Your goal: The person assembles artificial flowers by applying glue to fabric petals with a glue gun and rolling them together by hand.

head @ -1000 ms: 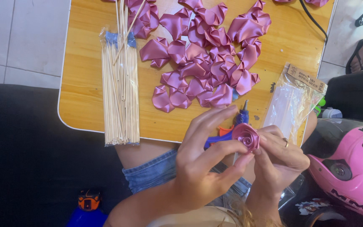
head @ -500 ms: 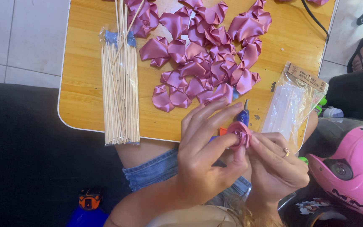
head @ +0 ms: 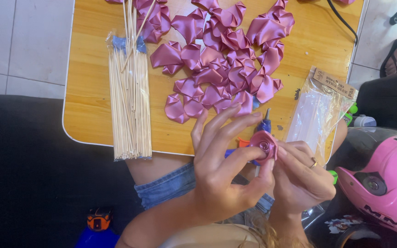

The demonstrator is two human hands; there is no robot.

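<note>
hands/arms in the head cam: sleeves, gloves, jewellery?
Both forearms are bare: no sleeves, gloves or watch in view. The right hand wears a thin gold-coloured ring on one finger. The left hand shows no jewellery; its nails look fairly long and unpainted.

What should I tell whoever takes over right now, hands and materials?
Left hand: fingertips pressing the ribbon rose.
Right hand: grips the rose from below.
Glue gun: just behind the rose, at the table edge.
Loose folded petals: piled mid-table.
Skewer bundle: at left.
Clear bag: at right.
Done: rose centre rolled.
Left: many petals unused.
</note>
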